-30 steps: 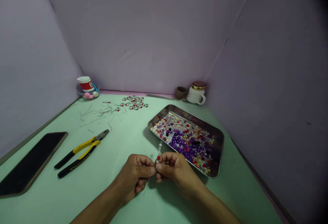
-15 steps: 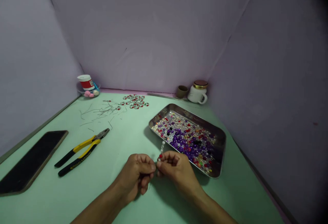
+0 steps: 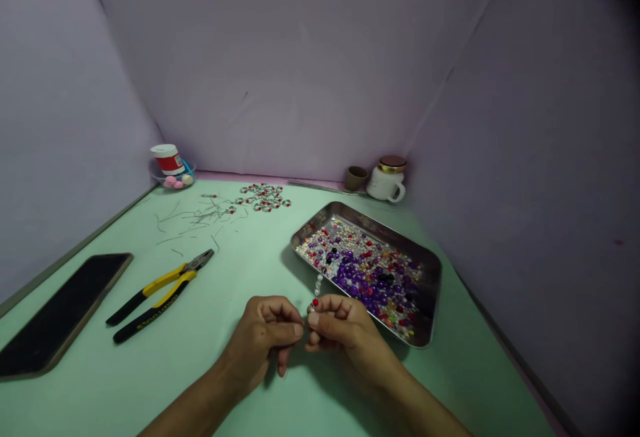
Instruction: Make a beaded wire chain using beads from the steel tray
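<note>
1. Right hand: pinches a short beaded strand, held upright.
2. Left hand: fingers curled, just beside the right.
3. Steel bead tray: ahead of right hand.
4. Combination pliers: left of left hand.

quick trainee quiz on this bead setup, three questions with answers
1. True or false: the yellow-and-black-handled steel pliers lie to the left of the rectangular stainless steel tray.
2. Fill in the blank: the pale beaded strand at the right hand shows one ___ bead near its lower end.
3. Which is nearest the right hand? a) the stainless steel tray b) the white ceramic mug with a gold lid c) the red-and-white tub

Key: 1 true; 2 red; 3 a
</note>
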The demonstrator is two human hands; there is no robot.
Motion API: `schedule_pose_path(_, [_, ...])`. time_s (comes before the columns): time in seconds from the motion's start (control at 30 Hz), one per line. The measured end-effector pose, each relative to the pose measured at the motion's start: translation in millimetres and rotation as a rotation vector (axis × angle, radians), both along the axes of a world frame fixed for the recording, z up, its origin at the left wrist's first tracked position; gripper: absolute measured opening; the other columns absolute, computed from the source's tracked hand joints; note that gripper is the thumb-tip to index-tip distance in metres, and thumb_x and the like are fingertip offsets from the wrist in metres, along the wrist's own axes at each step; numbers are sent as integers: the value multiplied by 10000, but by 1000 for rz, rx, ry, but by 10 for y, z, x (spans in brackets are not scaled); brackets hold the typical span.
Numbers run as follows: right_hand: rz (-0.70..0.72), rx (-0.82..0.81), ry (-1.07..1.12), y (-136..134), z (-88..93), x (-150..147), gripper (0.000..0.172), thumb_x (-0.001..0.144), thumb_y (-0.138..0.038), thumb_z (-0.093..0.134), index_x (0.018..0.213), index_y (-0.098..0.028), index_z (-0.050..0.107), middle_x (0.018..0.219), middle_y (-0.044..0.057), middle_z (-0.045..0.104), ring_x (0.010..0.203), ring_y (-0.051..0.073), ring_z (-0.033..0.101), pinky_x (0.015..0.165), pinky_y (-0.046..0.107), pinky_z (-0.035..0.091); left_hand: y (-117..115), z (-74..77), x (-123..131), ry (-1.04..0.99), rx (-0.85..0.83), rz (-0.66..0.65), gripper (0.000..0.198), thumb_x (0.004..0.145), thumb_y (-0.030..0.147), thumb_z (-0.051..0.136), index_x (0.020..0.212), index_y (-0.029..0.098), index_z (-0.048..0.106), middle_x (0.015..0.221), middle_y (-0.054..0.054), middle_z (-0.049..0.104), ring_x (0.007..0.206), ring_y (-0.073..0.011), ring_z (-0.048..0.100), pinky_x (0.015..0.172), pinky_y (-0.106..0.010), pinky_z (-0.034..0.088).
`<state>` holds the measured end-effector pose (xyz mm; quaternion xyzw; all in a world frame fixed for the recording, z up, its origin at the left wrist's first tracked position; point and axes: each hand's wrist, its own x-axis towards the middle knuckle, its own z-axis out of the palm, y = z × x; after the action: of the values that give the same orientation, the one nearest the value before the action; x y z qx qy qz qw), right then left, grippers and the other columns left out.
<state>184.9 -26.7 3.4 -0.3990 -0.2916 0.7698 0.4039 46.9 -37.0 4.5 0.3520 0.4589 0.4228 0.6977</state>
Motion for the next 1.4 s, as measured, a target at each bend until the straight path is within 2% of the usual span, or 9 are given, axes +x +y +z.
schedule_pose_path(0.07, [-25,14,-57,3,13,-9,292,482,-229,769,641,-108,556,477,-17,577,410,79,535,467,215,474,-4,-5,-2,47,15,-20,153,567,227,645,524,100,572,421,-9,567,247,-31,340,241,-157,306])
schedule_pose_path(0.23, [-48,-1,-128,8,24,-26,320,455,-257,782,633,-112,560,464,-19,576,406,82,531,471,218,457,6,-22,-31,125,-13,-64,182,599,254,639,526,99,580,292,41,447,220,-28,301,233,-143,256])
schedule_pose_path(0.43, [-18,158,-110,10,-6,-28,284,480,-232,770,664,-110,592,509,-10,589,450,81,537,489,204,419,27,22,-27,65,-50,-67,206,585,285,645,524,112,552,275,67,402,217,-15,253,226,-133,233])
schedule_pose_path(1.0, [-28,195,-165,19,-17,-41,190,511,-160,704,628,-125,558,498,-26,565,433,72,510,474,202,395,15,-11,-18,-28,-130,-101,195,588,274,632,517,123,532,289,74,379,209,-4,221,226,-133,171])
schedule_pose_path(1.17, [34,209,-108,40,-29,-5,203,519,-198,714,628,-121,561,505,-29,546,441,77,513,477,209,395,7,16,-3,17,-100,-91,196,587,285,626,528,119,539,316,73,395,218,-3,216,225,-138,180])
schedule_pose_path(1.33, [-9,211,-212,21,-40,-21,193,538,-188,693,653,-124,553,519,-27,542,455,79,506,491,214,384,3,21,12,146,-47,-41,176,597,259,618,521,139,515,259,87,358,213,-21,228,233,-144,196])
schedule_pose_path(1.4, [-16,265,-286,11,-36,-22,171,564,-187,676,675,-128,559,547,-22,544,485,81,499,502,210,382,5,20,11,173,-37,-32,177,595,257,625,524,142,512,256,86,360,213,-23,233,236,-145,187])
